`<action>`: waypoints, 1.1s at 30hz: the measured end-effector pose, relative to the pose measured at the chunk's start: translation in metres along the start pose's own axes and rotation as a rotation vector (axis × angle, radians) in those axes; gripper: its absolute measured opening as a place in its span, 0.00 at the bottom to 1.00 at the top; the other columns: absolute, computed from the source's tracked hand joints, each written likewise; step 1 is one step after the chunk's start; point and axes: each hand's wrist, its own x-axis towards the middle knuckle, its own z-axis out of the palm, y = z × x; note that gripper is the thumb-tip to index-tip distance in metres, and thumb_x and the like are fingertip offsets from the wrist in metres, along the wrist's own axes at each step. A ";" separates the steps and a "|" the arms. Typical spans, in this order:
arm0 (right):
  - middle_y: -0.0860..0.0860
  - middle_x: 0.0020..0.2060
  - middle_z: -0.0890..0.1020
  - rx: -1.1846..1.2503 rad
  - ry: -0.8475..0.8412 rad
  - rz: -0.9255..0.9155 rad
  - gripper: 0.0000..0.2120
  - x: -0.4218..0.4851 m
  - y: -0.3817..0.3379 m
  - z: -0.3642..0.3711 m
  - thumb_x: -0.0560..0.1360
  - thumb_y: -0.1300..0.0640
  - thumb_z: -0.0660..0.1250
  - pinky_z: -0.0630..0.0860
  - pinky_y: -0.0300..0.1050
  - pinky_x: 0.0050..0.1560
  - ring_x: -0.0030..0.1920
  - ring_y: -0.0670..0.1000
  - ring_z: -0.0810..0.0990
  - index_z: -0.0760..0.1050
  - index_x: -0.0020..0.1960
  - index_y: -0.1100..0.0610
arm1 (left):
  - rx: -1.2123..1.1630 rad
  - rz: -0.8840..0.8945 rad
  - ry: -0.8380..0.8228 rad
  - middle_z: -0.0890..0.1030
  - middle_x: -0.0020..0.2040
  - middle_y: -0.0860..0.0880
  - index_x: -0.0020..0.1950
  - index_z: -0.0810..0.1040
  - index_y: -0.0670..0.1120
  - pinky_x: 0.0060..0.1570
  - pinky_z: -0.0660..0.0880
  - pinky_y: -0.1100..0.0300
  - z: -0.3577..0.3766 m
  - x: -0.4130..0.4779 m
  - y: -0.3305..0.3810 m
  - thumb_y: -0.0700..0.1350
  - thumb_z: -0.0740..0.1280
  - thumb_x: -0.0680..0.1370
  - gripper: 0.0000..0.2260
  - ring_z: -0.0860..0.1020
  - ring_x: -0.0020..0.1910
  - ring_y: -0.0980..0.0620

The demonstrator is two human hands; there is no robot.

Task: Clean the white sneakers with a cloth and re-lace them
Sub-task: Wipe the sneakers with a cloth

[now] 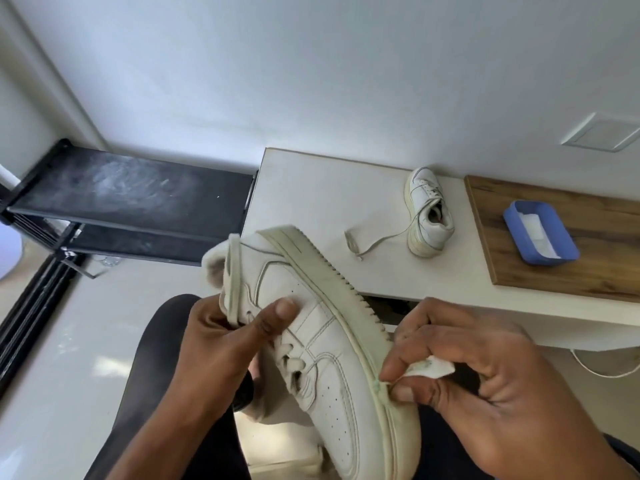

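A white sneaker (322, 344) is held on its side over my lap, sole turned to the right. My left hand (221, 344) grips its upper at the laces, thumb pressed on the side panel. My right hand (485, 382) pinches a small white cloth (429, 368) against the yellowed midsole edge near the toe. The second white sneaker (427, 213) stands on the white table (311, 202), its loose lace (370, 242) trailing to the left.
A blue tray (540, 233) with white contents sits on a wooden board (588, 271) at the table's right. A black shelf rack (131, 199) stands left of the table against the wall. A white cable (595, 368) hangs below the table edge.
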 end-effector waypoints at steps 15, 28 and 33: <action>0.39 0.39 0.78 -0.116 0.246 -0.046 0.10 -0.005 0.002 0.032 0.65 0.49 0.79 0.72 0.26 0.39 0.40 0.40 0.80 0.80 0.41 0.50 | 0.149 0.263 -0.157 0.86 0.35 0.46 0.34 0.87 0.50 0.32 0.80 0.38 -0.030 0.005 -0.004 0.63 0.79 0.64 0.16 0.83 0.39 0.33; 0.49 0.43 0.82 -0.208 0.239 -0.112 0.09 0.022 0.010 0.025 0.71 0.66 0.77 0.78 0.30 0.45 0.45 0.43 0.82 0.86 0.50 0.57 | 0.152 0.261 -0.323 0.87 0.41 0.50 0.38 0.86 0.54 0.37 0.82 0.62 -0.017 0.002 -0.005 0.54 0.78 0.69 0.06 0.86 0.43 0.49; 0.49 0.49 0.80 -0.302 0.155 -0.143 0.13 0.012 0.002 0.020 0.73 0.55 0.77 0.81 0.35 0.49 0.48 0.44 0.81 0.85 0.56 0.56 | 0.167 0.272 -0.311 0.87 0.44 0.49 0.39 0.87 0.54 0.39 0.82 0.58 -0.019 0.005 -0.011 0.56 0.78 0.69 0.06 0.85 0.48 0.40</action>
